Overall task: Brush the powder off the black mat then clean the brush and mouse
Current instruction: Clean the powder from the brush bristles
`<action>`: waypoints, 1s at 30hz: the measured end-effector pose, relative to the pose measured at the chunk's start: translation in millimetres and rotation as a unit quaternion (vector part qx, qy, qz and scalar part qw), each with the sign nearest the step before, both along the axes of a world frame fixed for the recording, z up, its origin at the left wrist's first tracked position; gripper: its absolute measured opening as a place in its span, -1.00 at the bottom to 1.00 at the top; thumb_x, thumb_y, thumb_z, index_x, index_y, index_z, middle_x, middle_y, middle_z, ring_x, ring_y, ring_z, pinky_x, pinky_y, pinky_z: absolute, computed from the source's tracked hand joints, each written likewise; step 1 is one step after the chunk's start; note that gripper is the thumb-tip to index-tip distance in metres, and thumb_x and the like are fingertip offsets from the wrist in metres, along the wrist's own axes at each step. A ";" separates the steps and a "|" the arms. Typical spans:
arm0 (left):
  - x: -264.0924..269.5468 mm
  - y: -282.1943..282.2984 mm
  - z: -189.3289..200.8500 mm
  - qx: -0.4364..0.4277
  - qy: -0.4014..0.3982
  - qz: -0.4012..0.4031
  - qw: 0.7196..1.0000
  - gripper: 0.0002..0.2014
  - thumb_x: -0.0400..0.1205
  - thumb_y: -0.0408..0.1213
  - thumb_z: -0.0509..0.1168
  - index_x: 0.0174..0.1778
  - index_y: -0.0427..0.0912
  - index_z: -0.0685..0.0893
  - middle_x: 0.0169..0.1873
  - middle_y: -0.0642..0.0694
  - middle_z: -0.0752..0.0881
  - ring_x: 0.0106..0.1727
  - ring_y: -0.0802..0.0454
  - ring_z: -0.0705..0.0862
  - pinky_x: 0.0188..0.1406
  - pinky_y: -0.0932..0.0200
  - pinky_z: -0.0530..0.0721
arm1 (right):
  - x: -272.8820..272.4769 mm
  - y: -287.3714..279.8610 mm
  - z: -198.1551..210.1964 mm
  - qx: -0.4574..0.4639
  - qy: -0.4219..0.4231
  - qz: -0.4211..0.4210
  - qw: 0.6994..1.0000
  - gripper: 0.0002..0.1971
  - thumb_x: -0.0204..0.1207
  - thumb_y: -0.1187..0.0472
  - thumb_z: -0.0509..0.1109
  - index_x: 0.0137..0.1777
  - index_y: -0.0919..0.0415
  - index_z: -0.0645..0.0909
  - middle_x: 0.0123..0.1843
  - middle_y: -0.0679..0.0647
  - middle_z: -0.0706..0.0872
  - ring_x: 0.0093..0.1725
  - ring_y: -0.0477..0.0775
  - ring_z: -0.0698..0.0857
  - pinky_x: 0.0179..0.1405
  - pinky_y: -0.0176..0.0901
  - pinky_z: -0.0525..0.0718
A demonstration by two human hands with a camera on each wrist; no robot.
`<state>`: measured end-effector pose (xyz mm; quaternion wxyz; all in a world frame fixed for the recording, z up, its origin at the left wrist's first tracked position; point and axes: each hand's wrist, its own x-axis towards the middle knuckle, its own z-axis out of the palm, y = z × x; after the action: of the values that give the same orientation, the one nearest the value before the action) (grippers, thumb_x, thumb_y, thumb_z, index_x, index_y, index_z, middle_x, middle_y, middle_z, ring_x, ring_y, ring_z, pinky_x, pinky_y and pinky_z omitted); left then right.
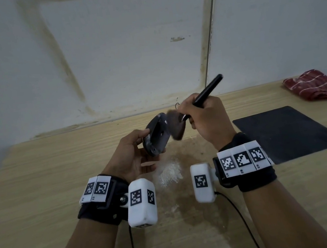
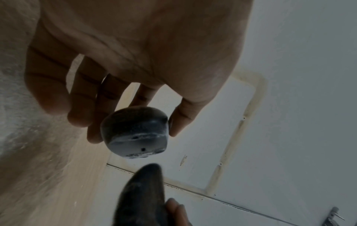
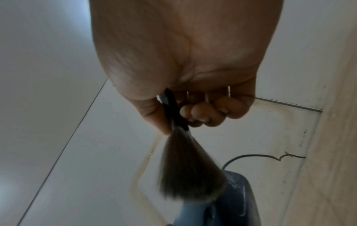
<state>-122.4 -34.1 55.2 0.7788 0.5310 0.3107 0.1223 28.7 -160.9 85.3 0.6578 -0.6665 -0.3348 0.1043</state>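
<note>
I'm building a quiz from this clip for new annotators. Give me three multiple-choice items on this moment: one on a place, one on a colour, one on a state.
1. Where does the white powder lie?
A. on the wooden table, between the wrists
B. on the black mat
C. on the red cloth

2. What colour is the folded cloth at the far right?
A. blue
B. red with pale stripes
C. green

3. How is the mouse held?
A. flat on the mat
B. lifted off the table, underside up
C. lying on the cloth

Key: A, the powder sits on the table, off the mat. B, the cloth shows it. B, the left hand holds the mouse up while the right hand sets the brush on it.
</note>
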 end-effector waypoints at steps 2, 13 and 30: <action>-0.3 0.4 0.4 0.001 -0.003 -0.003 1.000 -0.57 0.62 -0.04 0.24 0.31 -0.23 0.64 -0.08 -0.37 0.79 -0.28 -0.14 0.68 -0.35 0.11 0.57 | -1.5 0.5 0.8 0.000 -0.032 -0.002 0.999 -0.80 0.57 0.27 0.47 -0.30 0.10 0.73 -0.53 -0.23 0.67 -0.49 -0.24 0.59 -0.24 -0.18 0.52; -2.5 2.4 -0.5 -0.013 -0.009 -0.005 1.000 -0.51 0.61 -0.05 0.22 0.37 -0.29 0.62 -0.10 -0.38 0.77 -0.29 -0.15 0.68 -0.40 0.12 0.61 | 1.7 2.6 -0.5 -0.016 -0.017 -0.043 0.999 -0.78 0.56 0.23 0.48 -0.34 0.06 0.72 -0.58 -0.24 0.63 -0.48 -0.19 0.57 -0.27 -0.12 0.56; -0.2 6.6 -8.1 0.067 -0.008 0.029 0.997 -0.69 0.58 -0.06 0.30 0.09 -0.19 0.71 -0.15 -0.29 0.75 -0.21 -0.13 0.66 -0.24 0.06 0.57 | -4.4 2.6 1.5 -0.090 -0.027 0.012 0.996 -0.80 0.53 0.25 0.49 -0.30 0.32 0.73 -0.51 -0.04 0.62 -0.45 -0.01 0.58 -0.26 0.04 0.62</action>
<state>-122.6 -27.5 47.2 0.7404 0.5715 0.3107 0.1694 24.3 -158.3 86.8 0.5851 -0.7214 -0.3494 0.1236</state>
